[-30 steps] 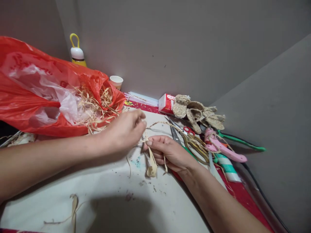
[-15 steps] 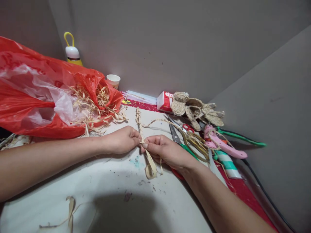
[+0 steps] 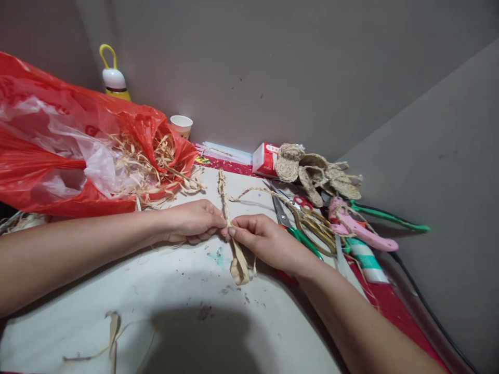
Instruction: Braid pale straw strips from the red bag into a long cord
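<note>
My left hand and my right hand meet fingertip to fingertip over the white table, both pinched on a braided straw cord. The braided part runs away from my hands toward the wall. Loose flat straw ends hang from the pinch toward me. A thin twisted straw string branches off to the right toward the scissors.
A red plastic bag spilling dry straw lies at the left. Behind it stand a yellow bottle and a paper cup. At the right lie woven straw pieces, scissors, pink pruners and a red box. A stray straw strip lies near me.
My left hand came down from above the cord to meet my right hand's fingertips. The braid now lies stretched straight toward the wall. The view shifted slightly.
</note>
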{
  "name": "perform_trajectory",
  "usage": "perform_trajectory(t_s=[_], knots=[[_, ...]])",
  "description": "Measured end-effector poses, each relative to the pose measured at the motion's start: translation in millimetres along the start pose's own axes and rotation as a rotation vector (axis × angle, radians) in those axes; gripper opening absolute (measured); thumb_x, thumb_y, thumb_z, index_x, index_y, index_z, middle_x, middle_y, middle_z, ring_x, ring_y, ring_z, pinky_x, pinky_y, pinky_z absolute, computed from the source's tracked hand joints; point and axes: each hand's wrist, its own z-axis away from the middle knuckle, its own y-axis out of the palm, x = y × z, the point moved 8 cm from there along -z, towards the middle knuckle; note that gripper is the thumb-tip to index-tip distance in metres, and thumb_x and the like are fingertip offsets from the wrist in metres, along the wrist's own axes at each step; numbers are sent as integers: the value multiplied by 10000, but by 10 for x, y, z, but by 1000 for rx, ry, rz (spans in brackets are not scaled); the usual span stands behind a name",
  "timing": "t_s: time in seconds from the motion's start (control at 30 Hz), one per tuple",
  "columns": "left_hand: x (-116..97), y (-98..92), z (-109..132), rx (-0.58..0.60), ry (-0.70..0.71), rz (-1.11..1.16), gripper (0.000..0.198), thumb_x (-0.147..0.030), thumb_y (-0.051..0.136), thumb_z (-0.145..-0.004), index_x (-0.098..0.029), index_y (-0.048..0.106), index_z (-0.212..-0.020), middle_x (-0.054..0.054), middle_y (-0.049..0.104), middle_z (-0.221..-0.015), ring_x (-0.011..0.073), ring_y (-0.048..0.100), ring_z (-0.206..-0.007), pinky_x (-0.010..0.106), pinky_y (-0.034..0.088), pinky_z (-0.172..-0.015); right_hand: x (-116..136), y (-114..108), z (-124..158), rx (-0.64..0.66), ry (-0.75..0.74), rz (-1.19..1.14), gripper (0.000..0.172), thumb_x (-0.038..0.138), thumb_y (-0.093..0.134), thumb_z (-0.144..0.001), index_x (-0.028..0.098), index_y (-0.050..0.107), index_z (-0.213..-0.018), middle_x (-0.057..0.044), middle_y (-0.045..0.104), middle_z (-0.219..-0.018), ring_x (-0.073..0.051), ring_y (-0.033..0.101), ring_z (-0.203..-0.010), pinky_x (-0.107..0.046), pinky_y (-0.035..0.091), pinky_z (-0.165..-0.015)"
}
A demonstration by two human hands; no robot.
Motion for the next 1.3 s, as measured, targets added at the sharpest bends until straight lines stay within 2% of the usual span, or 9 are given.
perform_trajectory(t_s=[0.1, 0.33, 0.5, 0.6, 0.7, 0.83, 0.93, 1.1, 1.3], knots=[[0, 17, 0, 12, -11, 26, 177, -223, 480, -773, -153, 548, -625, -83, 254, -378, 51, 144, -332, 206, 97, -329, 44, -3, 7, -8, -35, 87, 226, 322, 488, -847, 163, 575, -712, 35, 407, -595, -92, 305, -524, -199, 260, -443], [13, -33, -1, -159, 57, -93, 209, -243, 483, -777, -166, 525, -588, -78, 267, -335, 56, 171, -308, 218, 94, -329, 164, -22, 41, -77, -86, 380, 283, 296, 414, -877, 170, 541, -657, 11, 477, -598, -118, 379, -555, -227, 287, -485], [2, -45, 18, -205, 80, -136, 186, -234, 504, -761, -155, 540, -598, -87, 283, -330, 45, 185, -299, 212, 88, -348, 261, -95, 83, -134, -114, 425, 283, 285, 433, -869, 182, 521, -620, 2, 488, -579, -130, 405, -557, -243, 304, -508], [-13, -44, 23, -213, 89, -153, 162, -213, 509, -750, -151, 551, -605, -94, 280, -326, 42, 180, -304, 205, 93, -361, 228, -160, 83, -189, -80, 369, 283, 294, 459, -853, 190, 468, -590, 21, 430, -546, -118, 364, -527, -237, 284, -481], [-13, -50, 17, -228, 93, -165, 175, -219, 501, -757, -153, 554, -604, -96, 277, -328, 46, 186, -311, 205, 111, -373, 133, -153, 61, -168, -24, 187, 262, 335, 475, -843, 180, 523, -637, 28, 423, -542, -104, 351, -496, -224, 271, -449], [-42, -39, 14, -223, 157, -116, 201, -212, 500, -762, -137, 559, -585, -74, 400, -401, 37, 247, -354, 194, 173, -397, 49, -65, 50, -129, 39, -89, 263, 379, 506, -827, 166, 565, -685, 56, 368, -489, -78, 270, -431, -212, 200, -400], [-35, -15, 26, -194, 159, -24, 196, -183, 490, -764, -140, 541, -580, -86, 372, -381, 31, 223, -334, 196, 158, -387, 80, -9, 77, -183, 35, -102, 275, 390, 523, -814, 174, 532, -645, 57, 366, -492, -77, 273, -433, -211, 201, -403], [-12, 0, 38, -168, 162, 115, 242, -195, 511, -767, -168, 439, -538, -90, 303, -374, 34, 208, -316, 210, 109, -351, 218, 76, 163, -299, -49, 156, 295, 319, 441, -858, 206, 447, -585, 16, 464, -482, -118, 412, -442, -237, 279, -444], [45, 51, 12, -89, 121, 290, 288, -193, 517, -776, -182, 365, -532, -87, 277, -413, 29, 176, -315, 205, 88, -325, 340, 141, 259, -417, -71, 889, 231, 232, 407, -875, 179, 583, -736, -62, 604, -556, -147, 466, -454, -293, 189, -488]])
